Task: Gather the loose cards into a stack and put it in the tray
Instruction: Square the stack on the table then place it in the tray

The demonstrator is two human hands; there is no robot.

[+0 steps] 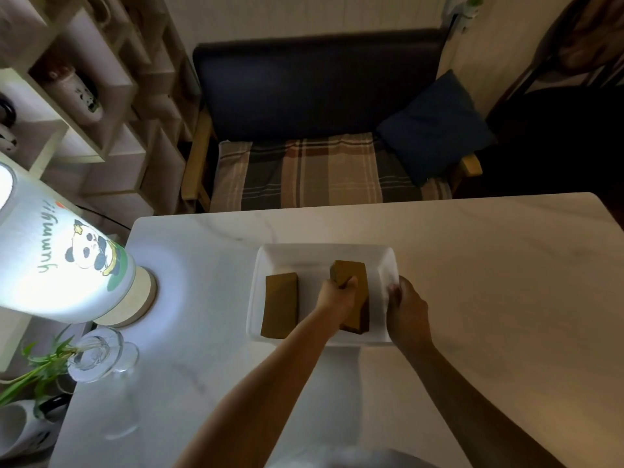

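A white rectangular tray [304, 256] sits on the pale marble table. Two brown card stacks are inside it. One stack [280, 305] lies flat in the tray's left half. The other stack [354, 282] stands in the right half, and my left hand [336, 293] is closed around its near left side. My right hand [407, 312] grips the tray's right rim, fingers curled over the edge. No loose cards show on the table.
A lit lamp with a panda print [67, 258] stands at the table's left edge. A glass vase with green stems [98, 359] is in front of it. A dark sofa with a plaid cushion [317, 170] lies beyond the table's far edge.
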